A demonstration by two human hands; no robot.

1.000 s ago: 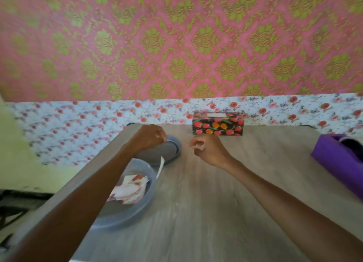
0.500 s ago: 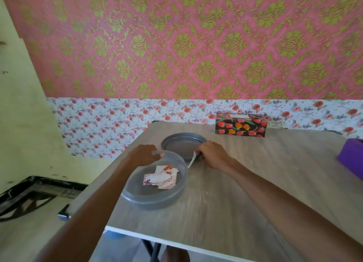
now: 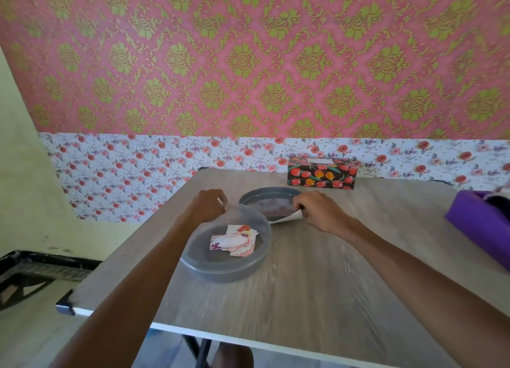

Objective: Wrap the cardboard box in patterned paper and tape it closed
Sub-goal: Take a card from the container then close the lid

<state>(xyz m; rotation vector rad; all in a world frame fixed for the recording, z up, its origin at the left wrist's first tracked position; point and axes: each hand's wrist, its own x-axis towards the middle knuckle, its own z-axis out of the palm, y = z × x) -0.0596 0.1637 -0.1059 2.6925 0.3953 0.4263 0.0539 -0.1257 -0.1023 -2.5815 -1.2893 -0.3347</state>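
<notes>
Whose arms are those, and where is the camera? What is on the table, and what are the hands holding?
There is no machine here. The arms belong to a person wearing a camera on the head, looking down. On the wooden table are a clear tub with paper scraps inside, a grey lid behind it, a box wrapped in flowery paper at the back, and something purple on the right. The right hand pinches a curled white paper by the lid. The left hand curls at the tub's rim; whether it holds anything is unclear.
</notes>
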